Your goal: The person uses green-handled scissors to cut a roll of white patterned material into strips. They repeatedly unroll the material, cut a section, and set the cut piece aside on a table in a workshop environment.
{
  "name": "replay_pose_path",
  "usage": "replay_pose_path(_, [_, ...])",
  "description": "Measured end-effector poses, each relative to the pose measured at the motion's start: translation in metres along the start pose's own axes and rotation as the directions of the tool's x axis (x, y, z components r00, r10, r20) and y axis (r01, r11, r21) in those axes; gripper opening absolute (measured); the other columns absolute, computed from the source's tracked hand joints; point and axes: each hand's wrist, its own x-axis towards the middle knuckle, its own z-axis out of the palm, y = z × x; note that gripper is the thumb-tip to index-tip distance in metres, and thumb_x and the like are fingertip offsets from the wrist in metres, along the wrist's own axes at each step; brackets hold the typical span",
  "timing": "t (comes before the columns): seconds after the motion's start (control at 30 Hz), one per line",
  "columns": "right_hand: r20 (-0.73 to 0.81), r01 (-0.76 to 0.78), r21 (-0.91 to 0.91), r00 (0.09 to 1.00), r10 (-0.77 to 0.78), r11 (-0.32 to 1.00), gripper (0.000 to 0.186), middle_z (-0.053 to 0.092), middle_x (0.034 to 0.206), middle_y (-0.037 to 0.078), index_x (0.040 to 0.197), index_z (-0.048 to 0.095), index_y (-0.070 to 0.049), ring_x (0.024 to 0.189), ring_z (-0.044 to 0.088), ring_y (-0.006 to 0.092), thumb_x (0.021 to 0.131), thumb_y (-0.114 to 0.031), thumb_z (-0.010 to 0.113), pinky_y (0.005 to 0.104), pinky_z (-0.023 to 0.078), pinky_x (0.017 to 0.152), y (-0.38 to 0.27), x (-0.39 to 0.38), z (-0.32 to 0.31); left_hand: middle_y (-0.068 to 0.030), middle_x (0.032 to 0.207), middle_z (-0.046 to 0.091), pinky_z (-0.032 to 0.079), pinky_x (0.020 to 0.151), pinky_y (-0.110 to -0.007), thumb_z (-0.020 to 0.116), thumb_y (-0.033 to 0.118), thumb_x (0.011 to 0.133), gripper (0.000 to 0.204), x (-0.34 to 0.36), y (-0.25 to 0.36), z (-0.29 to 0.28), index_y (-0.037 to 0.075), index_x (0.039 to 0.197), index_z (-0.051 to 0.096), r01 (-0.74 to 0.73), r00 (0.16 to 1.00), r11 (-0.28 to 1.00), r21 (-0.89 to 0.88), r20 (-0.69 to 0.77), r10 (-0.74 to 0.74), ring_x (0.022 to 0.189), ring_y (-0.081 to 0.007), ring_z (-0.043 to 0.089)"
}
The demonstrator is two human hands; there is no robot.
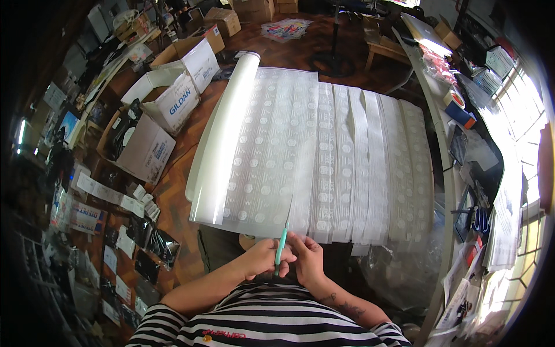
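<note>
A broad translucent sheet with rows of pale printed marks (254, 156) lies over the table in front of me. Its far-left side is wound into a thick, glossy roll (211, 179). My left hand (263, 258) is closed round the mint-green handles of a pair of scissors (281, 246), whose blades point away from me at the sheet's near edge. A slit runs up from the blades. Just right of the scissors, my right hand (309, 258) pinches the sheet's near edge between thumb and fingers. Several cut strips (370, 168) of the same material lie overlapped to the right.
Cardboard boxes (144, 147) stand on the wooden floor to the left, one holding dark plastic. A long, cluttered bench (439, 133) runs along the right, with a tape roll (457, 99) and papers. Clear plastic (393, 269) hangs below the table's near right corner.
</note>
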Motion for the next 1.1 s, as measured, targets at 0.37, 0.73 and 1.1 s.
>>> replay_pose_path(0.37, [0.024,-0.004,-0.011,1.0,0.004,1.0,0.016,0.065,0.082,0.008,0.096,0.061,0.003,0.067,0.063,0.0137,0.09,-0.012,0.058,0.0247,0.052,0.06,-0.003,-0.002,0.004,-0.0054,0.059,0.057,0.019,0.037,-0.02,0.057,0.026,0.083,0.02,0.004,0.042,0.001,0.006,0.08,0.059,0.017,0.999,1.0,-0.026,0.03,-0.016,0.04,-0.0052,0.035])
replay_pose_path(0.73, [0.055,-0.05,0.022,0.997,0.049,0.999,0.013,0.065,0.09,0.012,0.093,0.059,0.001,0.084,0.067,0.0237,0.09,-0.011,0.059,0.0337,0.055,0.078,-0.003,-0.002,0.003,-0.004,0.058,0.057,0.021,0.039,-0.022,0.057,0.024,0.083,0.02,0.032,0.068,-0.022,0.006,0.078,0.062,0.005,1.0,0.992,0.129,-0.028,-0.002,0.044,-0.0063,0.039])
replay_pose_path(1.1, [0.029,-0.078,0.014,0.997,0.078,0.997,0.02,0.066,0.097,0.015,0.097,0.06,0.005,0.083,0.067,0.0229,0.089,-0.014,0.061,0.0307,0.054,0.074,-0.019,-0.012,0.01,-0.006,0.059,0.057,0.033,0.051,-0.024,0.053,0.026,0.082,0.029,0.035,0.066,-0.036,0.0,0.092,0.063,0.01,0.995,0.953,0.303,-0.099,0.021,0.052,-0.0112,0.047])
